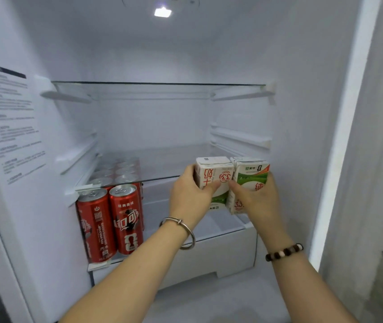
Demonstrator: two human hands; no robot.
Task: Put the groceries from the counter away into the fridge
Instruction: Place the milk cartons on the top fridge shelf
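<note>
Cans stand in rows at left under the glass shelf; right of them (at the shelf's front edge) the left carton touches the right carton.

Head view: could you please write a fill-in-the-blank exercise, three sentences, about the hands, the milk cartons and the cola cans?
1. The left hand grips the left milk carton, whose print is upside ____.
2. The right hand grips the right milk carton, so each hand holds ____ carton.
3. The red cola cans stand to the ____ of both hands.
Missing words: down, one, left.
</note>
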